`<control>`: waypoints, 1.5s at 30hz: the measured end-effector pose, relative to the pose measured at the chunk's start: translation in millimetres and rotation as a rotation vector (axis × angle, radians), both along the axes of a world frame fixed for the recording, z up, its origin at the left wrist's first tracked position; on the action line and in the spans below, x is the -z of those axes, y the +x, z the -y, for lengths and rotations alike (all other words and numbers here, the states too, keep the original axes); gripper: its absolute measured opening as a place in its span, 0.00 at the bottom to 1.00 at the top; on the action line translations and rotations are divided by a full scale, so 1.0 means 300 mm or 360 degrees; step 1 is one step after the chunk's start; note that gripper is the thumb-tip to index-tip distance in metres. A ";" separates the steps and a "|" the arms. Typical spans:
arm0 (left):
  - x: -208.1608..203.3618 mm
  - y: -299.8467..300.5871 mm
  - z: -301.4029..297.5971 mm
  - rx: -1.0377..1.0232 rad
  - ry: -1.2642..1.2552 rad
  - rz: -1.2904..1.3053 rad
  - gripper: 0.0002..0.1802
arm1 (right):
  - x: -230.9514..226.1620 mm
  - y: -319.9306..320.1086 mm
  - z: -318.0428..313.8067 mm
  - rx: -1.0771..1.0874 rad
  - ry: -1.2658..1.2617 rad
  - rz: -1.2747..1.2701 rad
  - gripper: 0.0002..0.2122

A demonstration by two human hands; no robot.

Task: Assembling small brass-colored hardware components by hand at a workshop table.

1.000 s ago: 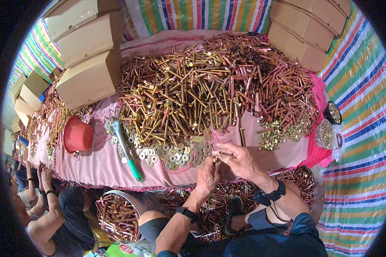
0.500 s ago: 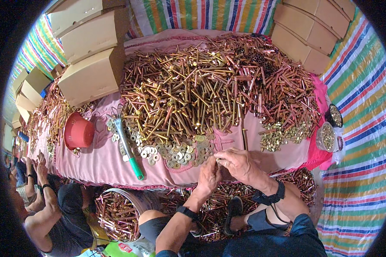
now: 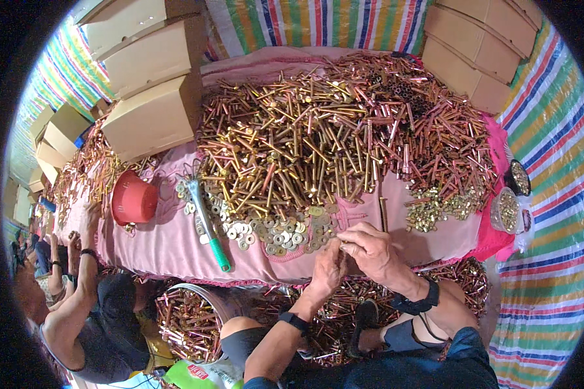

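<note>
My left hand (image 3: pixel 331 264) and my right hand (image 3: pixel 373 251) meet over the near edge of the pink cloth (image 3: pixel 428 243). Fingers of both are closed together around something small, mostly hidden by the fingertips. A single long bolt (image 3: pixel 383 214) lies on the cloth just beyond my right hand. Flat washers (image 3: pixel 282 235) spread out to the left of my fingers. Behind them rises a big heap of brassy and coppery bolts (image 3: pixel 292 142). Small gold nuts or sleeves (image 3: pixel 435 206) form a patch to the right.
A green-handled metal tool (image 3: pixel 219 253) and a red plastic bowl (image 3: pixel 135 200) lie left. Cardboard boxes (image 3: pixel 150 117) stand at back left, more boxes (image 3: pixel 474 58) back right. Clear tubs (image 3: pixel 505 211) sit right. A bucket of bolts (image 3: pixel 188 321) stands below; another person (image 3: pixel 91 318) works at left.
The whole view has shifted slightly, moving the scene right. My hands stay together with fingers closed. The other person's hands have moved nearer the red bowl.
</note>
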State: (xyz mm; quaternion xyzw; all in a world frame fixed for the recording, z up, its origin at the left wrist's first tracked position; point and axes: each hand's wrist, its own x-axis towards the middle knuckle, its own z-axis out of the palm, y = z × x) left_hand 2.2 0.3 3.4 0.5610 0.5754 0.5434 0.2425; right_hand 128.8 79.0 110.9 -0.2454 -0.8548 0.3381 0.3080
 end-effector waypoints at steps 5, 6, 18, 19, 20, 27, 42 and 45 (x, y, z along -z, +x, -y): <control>0.000 -0.004 0.004 -0.0009 0.0164 -0.0028 0.14 | 0.003 -0.009 0.003 0.0027 -0.0086 0.0036 0.08; 0.003 -0.006 0.003 0.0004 0.0131 -0.0031 0.14 | 0.011 -0.003 -0.001 0.0036 -0.0122 0.0041 0.08; -0.002 -0.007 0.025 0.0035 -0.0071 -0.0102 0.11 | 0.009 -0.003 -0.027 0.0029 -0.0273 0.0185 0.17; -0.005 0.001 0.011 0.0041 -0.0044 -0.0113 0.11 | -0.001 0.007 -0.033 0.0049 -0.0255 0.0190 0.17; -0.007 0.008 -0.005 0.0049 -0.0016 -0.0122 0.11 | -0.011 0.018 -0.039 0.0072 -0.0236 0.0196 0.17; 0.000 -0.012 0.020 0.0023 -0.0024 -0.0084 0.13 | -0.030 0.003 -0.008 0.0017 -0.0432 0.0223 0.22; -0.020 -0.012 0.021 0.0054 -0.0036 -0.0059 0.17 | -0.026 -0.001 -0.014 0.0027 0.0020 0.0034 0.14; -0.014 -0.003 0.014 0.0056 -0.0009 -0.0088 0.15 | 0.007 0.030 -0.039 -0.0098 0.0101 0.0182 0.13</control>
